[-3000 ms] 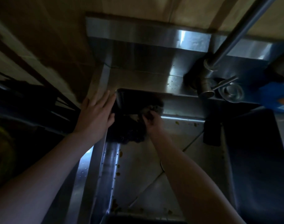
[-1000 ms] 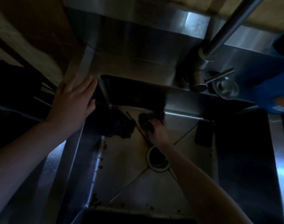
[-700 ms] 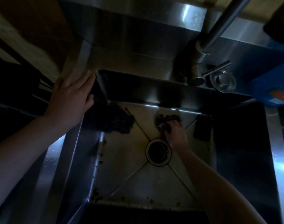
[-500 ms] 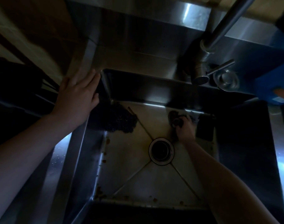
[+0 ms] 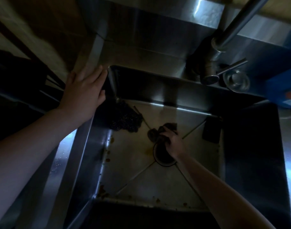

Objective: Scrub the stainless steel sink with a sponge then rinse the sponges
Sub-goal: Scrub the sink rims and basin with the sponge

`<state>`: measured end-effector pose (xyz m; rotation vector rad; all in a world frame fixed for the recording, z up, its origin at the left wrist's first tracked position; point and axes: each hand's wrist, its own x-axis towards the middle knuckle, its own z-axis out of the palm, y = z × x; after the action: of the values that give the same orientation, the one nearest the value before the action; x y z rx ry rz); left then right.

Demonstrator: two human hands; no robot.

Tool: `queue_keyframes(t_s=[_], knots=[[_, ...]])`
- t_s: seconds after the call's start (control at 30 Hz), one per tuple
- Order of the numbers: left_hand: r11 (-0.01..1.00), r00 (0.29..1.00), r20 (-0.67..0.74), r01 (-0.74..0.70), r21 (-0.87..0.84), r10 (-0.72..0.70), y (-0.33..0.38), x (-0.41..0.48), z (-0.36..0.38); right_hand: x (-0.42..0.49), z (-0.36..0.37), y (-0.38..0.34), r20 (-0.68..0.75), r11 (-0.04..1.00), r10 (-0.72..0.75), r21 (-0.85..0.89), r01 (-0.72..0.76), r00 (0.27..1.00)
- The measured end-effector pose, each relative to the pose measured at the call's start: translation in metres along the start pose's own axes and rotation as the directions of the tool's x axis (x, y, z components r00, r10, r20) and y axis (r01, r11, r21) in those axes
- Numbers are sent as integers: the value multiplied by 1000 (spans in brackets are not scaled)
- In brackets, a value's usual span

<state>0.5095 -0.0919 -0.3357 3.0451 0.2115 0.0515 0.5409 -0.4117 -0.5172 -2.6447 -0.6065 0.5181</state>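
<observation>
One sink point(image 5: 91, 156), one drain point(image 5: 163, 158), two hands. The right hand point(image 5: 173, 141) curls round a dark sponge point(image 5: 158, 132) on the steel floor, just beyond the drain. The left hand point(image 5: 85, 95) lies flat, fingers straight, on the far-left rim. A mesh wad point(image 5: 125, 119) fills the far-left corner and a dark block point(image 5: 211, 131) the far-right. Dim light. Crumbs point(image 5: 102, 192) line the left and near edges. A faucet point(image 5: 224, 38) overhangs the far rim.
</observation>
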Motion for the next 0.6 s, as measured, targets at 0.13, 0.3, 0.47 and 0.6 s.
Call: queue_keyframes(t_s=[0.13, 0.3, 0.47, 0.6], knots=[[1000, 1000, 7, 1, 5, -1, 0, 0, 0, 34, -35, 13, -64, 899, 346, 309, -311, 936], [1000, 1000, 20, 12, 15, -12, 1, 0, 0, 69, -44, 8, -102, 859, 448, 326, -395, 888], [1000, 1000, 20, 14, 26, -15, 0, 1, 0, 31, -27, 15, 89, 973, 173, 137, -184, 981], [1000, 1000, 19, 11, 20, -11, 2, 1, -1, -21, -13, 32, 110, 996, 91, 2, -92, 990]])
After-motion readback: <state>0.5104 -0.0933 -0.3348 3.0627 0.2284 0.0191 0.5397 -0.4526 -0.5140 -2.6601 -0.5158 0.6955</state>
